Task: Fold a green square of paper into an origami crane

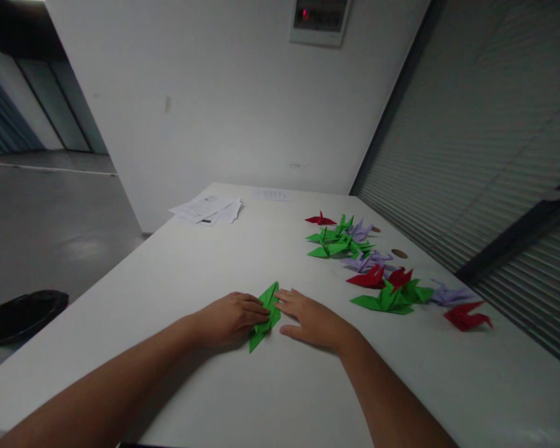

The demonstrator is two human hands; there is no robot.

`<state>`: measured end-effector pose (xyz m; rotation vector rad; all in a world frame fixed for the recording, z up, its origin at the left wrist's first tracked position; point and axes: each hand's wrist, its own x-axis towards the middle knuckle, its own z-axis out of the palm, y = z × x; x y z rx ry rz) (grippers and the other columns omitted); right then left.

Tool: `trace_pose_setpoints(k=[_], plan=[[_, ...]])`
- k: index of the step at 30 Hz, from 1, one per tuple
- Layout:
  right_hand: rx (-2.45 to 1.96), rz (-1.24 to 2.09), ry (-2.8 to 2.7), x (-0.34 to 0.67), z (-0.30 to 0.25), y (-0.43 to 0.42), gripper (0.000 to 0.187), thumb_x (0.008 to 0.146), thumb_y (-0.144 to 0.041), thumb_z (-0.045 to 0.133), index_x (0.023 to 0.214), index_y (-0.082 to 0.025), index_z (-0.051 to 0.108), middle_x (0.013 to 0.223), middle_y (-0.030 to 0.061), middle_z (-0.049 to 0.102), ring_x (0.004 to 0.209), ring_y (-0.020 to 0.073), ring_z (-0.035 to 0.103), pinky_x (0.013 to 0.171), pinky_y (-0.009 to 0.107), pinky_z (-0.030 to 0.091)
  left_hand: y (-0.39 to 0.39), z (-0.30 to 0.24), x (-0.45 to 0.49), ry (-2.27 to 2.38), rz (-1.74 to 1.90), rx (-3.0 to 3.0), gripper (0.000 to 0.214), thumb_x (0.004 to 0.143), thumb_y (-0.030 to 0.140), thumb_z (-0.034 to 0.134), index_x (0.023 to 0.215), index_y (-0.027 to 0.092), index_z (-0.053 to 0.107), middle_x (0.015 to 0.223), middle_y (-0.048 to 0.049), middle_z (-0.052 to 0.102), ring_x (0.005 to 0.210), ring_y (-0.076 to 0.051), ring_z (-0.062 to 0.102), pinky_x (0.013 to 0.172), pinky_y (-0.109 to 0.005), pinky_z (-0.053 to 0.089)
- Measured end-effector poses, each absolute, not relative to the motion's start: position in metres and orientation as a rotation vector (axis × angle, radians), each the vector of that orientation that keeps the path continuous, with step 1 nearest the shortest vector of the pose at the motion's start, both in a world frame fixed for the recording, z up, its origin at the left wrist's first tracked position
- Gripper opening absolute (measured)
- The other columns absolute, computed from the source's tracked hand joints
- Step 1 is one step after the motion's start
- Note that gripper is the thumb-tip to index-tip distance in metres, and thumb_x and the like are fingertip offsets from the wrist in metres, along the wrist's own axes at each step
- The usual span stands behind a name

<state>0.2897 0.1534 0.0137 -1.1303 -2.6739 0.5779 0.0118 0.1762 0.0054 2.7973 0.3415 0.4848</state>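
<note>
A piece of green origami paper [271,305], folded into a narrow pointed diamond, lies on the white table in front of me. My left hand [231,318] rests on its left side, with fingers together and slightly bent, holding it down and covering part of it. On the other side, my right hand [310,318] lies palm down with its fingers apart. The fingertips of that hand are at the paper's right upper edge, and its thumb points toward the lower part. Whether those fingertips press on the paper I cannot tell.
Several folded paper cranes lie along the right: green [387,300], red [467,316] and purple [449,294]. Printed sheets [208,208] are at the table's far left. Blinds [462,155] border the right side. A black-lined bin [23,316] stands on the floor at left.
</note>
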Motion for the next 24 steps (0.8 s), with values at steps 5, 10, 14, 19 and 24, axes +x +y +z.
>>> trace_pose_setpoints(k=[5, 10, 14, 19, 24], plan=[[-1.036, 0.494, -2.646, 0.284, 0.010, 0.154, 0.056, 0.090, -0.031, 0.076, 0.143, -0.017, 0.063, 0.154, 0.0183, 0.056, 0.147, 0.0303, 0.047, 0.128, 0.052, 0.028, 0.177, 0.006, 0.012, 0.359, 0.543, 2.678, 0.036, 0.103, 0.014, 0.049, 0.133, 0.021, 0.068, 0.124, -0.0132, 0.076, 0.118, -0.028, 0.068, 0.107, -0.044, 0.051], [-0.926, 0.447, -2.543, 0.277, 0.006, 0.153, 0.046, 0.088, -0.024, 0.077, 0.132, -0.020, 0.069, 0.137, 0.0139, 0.070, 0.132, 0.0278, 0.061, 0.124, 0.050, 0.035, 0.176, 0.007, 0.014, 0.454, 0.626, 2.514, 0.032, 0.108, 0.024, 0.045, 0.125, 0.018, 0.071, 0.112, -0.0139, 0.076, 0.107, -0.025, 0.069, 0.099, -0.040, 0.053], [-0.885, 0.434, -2.495, 0.274, 0.005, 0.153, 0.046, 0.086, -0.021, 0.076, 0.132, -0.021, 0.068, 0.135, 0.0125, 0.071, 0.128, 0.0269, 0.063, 0.124, 0.050, 0.035, 0.175, 0.006, 0.013, 0.589, 0.693, 2.357, 0.036, 0.109, 0.036, 0.044, 0.116, 0.016, 0.072, 0.101, -0.0103, 0.074, 0.095, -0.023, 0.068, 0.089, -0.035, 0.053], [-0.871, 0.387, -2.444, 0.273, 0.006, 0.155, 0.034, 0.087, -0.014, 0.069, 0.120, -0.022, 0.074, 0.123, 0.0107, 0.075, 0.117, 0.0270, 0.067, 0.114, 0.048, 0.044, 0.176, 0.001, 0.012, 0.666, 0.724, 2.157, 0.041, 0.108, 0.043, 0.046, 0.094, 0.014, 0.072, 0.083, -0.0048, 0.066, 0.075, -0.017, 0.059, 0.073, -0.031, 0.048], [-0.819, 0.383, -2.358, 0.268, 0.009, 0.154, 0.023, 0.090, -0.012, 0.062, 0.107, -0.021, 0.075, 0.104, 0.0089, 0.078, 0.099, 0.0261, 0.067, 0.094, 0.042, 0.053, 0.176, 0.002, 0.011, 0.662, 0.688, 1.914, 0.046, 0.105, 0.050, 0.050, 0.088, 0.014, 0.073, 0.080, -0.0039, 0.068, 0.074, -0.016, 0.058, 0.074, -0.030, 0.048]])
